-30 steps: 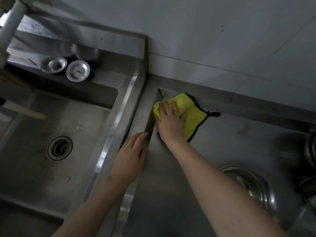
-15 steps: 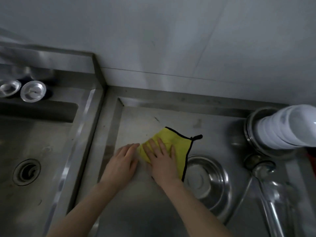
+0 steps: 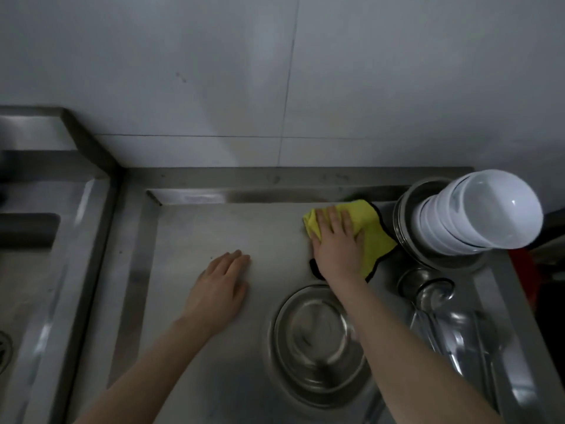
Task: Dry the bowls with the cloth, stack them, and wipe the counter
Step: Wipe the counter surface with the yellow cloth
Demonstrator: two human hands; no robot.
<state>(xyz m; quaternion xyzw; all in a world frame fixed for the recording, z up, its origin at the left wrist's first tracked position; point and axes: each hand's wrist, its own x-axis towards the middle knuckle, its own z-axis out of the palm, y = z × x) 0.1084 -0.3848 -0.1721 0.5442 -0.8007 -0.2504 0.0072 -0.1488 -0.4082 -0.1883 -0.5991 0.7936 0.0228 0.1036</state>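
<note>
Counter (image 3: 214,228) under flat right hand (image 3: 336,243) (pressing cloth (image 3: 374,237)).

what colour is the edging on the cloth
Black, around the yellow cloth; clearest in the head view.

we see the yellow cloth (image 3: 373,237), edged in black, lying rumpled on the steel counter (image 3: 220,228) near its back rim, touching a wide steel bowl (image 3: 402,231) at the right end. inside that bowl stands a stack of white bowls (image 3: 477,212), nested mouths up. another steel bowl (image 3: 315,347) sits upright alone, nearer us.
</note>
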